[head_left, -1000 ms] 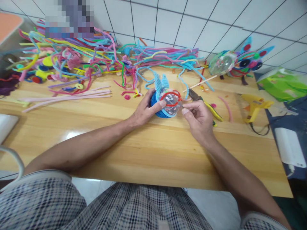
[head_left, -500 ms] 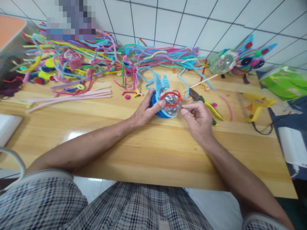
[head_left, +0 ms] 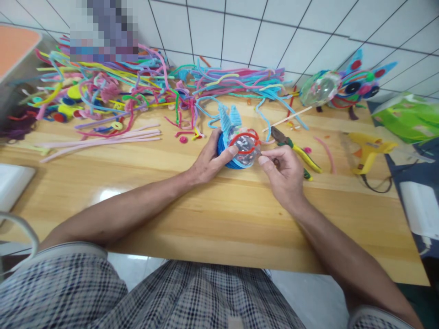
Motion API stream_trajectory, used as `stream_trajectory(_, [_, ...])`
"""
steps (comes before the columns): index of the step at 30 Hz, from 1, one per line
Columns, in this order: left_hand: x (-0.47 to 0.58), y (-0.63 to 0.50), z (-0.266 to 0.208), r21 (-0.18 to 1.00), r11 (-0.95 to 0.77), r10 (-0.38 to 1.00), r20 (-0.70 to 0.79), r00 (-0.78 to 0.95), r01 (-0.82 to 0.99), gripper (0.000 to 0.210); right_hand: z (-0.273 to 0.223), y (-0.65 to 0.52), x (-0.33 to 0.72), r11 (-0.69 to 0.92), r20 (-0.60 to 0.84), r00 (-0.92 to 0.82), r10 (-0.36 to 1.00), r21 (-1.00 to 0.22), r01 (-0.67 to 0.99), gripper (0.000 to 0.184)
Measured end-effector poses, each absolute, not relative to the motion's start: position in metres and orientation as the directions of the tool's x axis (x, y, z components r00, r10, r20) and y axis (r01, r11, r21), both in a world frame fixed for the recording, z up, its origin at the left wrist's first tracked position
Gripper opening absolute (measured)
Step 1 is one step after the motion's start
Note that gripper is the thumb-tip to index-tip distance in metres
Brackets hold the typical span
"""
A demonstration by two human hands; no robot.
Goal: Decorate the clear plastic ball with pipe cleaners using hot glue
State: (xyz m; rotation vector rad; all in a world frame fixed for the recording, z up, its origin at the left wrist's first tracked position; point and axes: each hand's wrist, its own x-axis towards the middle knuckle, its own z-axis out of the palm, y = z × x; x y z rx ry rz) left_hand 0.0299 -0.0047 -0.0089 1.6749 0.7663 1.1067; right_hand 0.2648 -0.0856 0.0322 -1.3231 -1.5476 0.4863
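Observation:
A clear plastic bottle piece wrapped in blue pipe cleaners [head_left: 247, 145], with two light-blue ears and a red pipe-cleaner outline on its clear front, is held just above the wooden table. My left hand [head_left: 214, 157] grips it from the left, thumb across the front. At its right side my right hand [head_left: 283, 171] has thumb and forefinger pinched together by the clear plastic. Whatever lies between those fingertips is too small to make out. Pliers with yellow-green handles [head_left: 302, 155] lie just behind my right hand, partly hidden by it.
Loose pipe cleaners [head_left: 236, 82] are heaped along the tiled wall. Pale pink pipe cleaners [head_left: 126, 138] lie at left. At right are a yellow glue gun [head_left: 370, 148], a green packet [head_left: 408, 116] and a decorated bottle animal [head_left: 356, 87]. A wooden stick [head_left: 291, 117] lies behind the pliers.
The blue-wrapped bottle piece has shifted very slightly to the right in my left hand. My right hand keeps its pinch at nearly the same spot.

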Motion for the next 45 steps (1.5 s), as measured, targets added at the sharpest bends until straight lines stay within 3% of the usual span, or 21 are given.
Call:
stream_trajectory(5, [0.030,-0.006,-0.006,0.929,-0.369,0.863,0.331,0.382,0.029,0.079,0.028,-0.085,0.264,0.284,0.375,0.110,0.920,-0.835,0.472,0.026])
stream_trajectory(11, [0.027,-0.007,-0.009,0.933,-0.341,0.889,0.281,0.362,0.113,0.078,0.019,-0.084,0.259,0.287,0.377,0.145,0.915,-0.859,0.424,0.019])
stream_trajectory(16, [0.025,-0.009,-0.007,0.891,-0.421,0.863,0.336,0.376,0.170,0.077,0.013,-0.083,0.255,0.315,0.403,0.148,0.903,-0.857,0.407,0.022])
stream_trajectory(26, [0.020,-0.009,-0.007,0.847,-0.502,0.815,0.396,0.423,0.173,0.072,0.010,-0.082,0.254,0.393,0.469,0.128,0.874,-0.837,0.381,0.007])
stream_trajectory(34, [0.024,-0.008,-0.008,0.814,-0.551,0.804,0.458,0.380,0.184,0.063,0.011,-0.081,0.253,0.381,0.463,0.136,0.876,-0.836,0.394,0.006])
stream_trajectory(45, [0.025,-0.012,-0.005,0.873,-0.474,0.832,0.403,0.381,0.111,0.079,0.012,-0.082,0.251,0.407,0.489,0.134,0.862,-0.825,0.393,0.003])
